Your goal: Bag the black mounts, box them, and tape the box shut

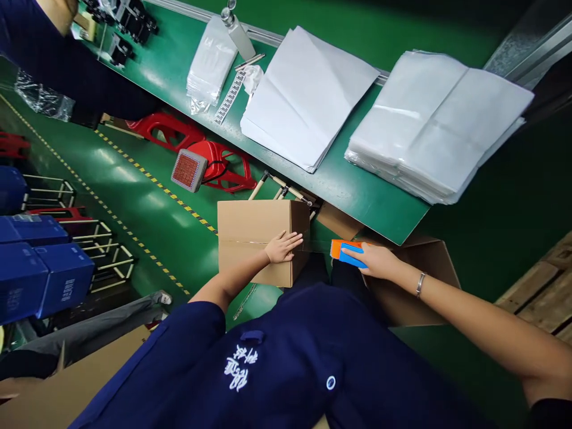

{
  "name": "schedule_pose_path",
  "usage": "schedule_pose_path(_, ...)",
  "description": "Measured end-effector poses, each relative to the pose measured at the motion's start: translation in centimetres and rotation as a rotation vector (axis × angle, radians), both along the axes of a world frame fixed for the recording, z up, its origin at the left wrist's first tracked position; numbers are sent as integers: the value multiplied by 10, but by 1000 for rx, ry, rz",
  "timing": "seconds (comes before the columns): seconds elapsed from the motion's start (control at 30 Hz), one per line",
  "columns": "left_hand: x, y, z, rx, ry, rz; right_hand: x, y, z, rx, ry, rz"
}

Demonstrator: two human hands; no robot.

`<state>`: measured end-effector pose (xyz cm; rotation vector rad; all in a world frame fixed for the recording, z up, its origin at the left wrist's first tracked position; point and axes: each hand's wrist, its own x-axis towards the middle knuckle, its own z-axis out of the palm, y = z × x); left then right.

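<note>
A closed cardboard box [250,223] stands in front of my body, below the edge of the green table. My left hand [285,246] lies flat on its top near the right edge, fingers stretched out. Off to the right of the box, my right hand [375,260] is wrapped round an orange and blue tape dispenser [348,251]. A clear strip of tape [318,245] seems to stretch from the dispenser to the box by my left hand. The tape is hard to see along the box's top seam.
Paper sheets [308,95] and a stack of plastic bags [429,131] lie on the green table [375,208]. An open carton [415,274] stands at my right. Red stools [214,161] are beyond the box. Another person's sleeve [89,77] shows upper left; blue bins [40,262] stand left.
</note>
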<state>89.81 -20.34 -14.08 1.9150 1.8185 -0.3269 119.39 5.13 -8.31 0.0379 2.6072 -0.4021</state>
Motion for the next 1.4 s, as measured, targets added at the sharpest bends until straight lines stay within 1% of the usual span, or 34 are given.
schedule_pose_path(0.17,15,1,8,-6,89,115,-4,1,-12,-28,31,-10)
schedule_pose_path(0.27,19,0,8,-10,145,179,-7,3,-23,-43,75,-18)
schedule_pose_path(0.33,19,-1,7,-14,162,197,-7,2,-27,-57,90,-28)
schedule_pose_path(0.5,14,-5,4,-26,152,203,-4,-7,-29,-79,63,-75)
schedule_pose_path(0.7,18,-2,-3,-3,128,212,3,-12,-34,-72,30,-91)
schedule_pose_path(0.8,17,0,-2,9,122,223,2,-10,-32,-66,35,-88)
schedule_pose_path(0.93,13,-1,5,-8,117,225,-4,-10,-30,-85,9,-71)
schedule_pose_path(1.07,10,-3,7,-37,127,219,-8,-12,-38,-115,-12,-78)
schedule_pose_path(1.2,9,-4,5,-50,152,210,-6,-14,-46,-145,19,-83)
schedule_pose_path(1.4,11,-4,-1,-31,157,169,-4,-16,-48,-105,36,-99)
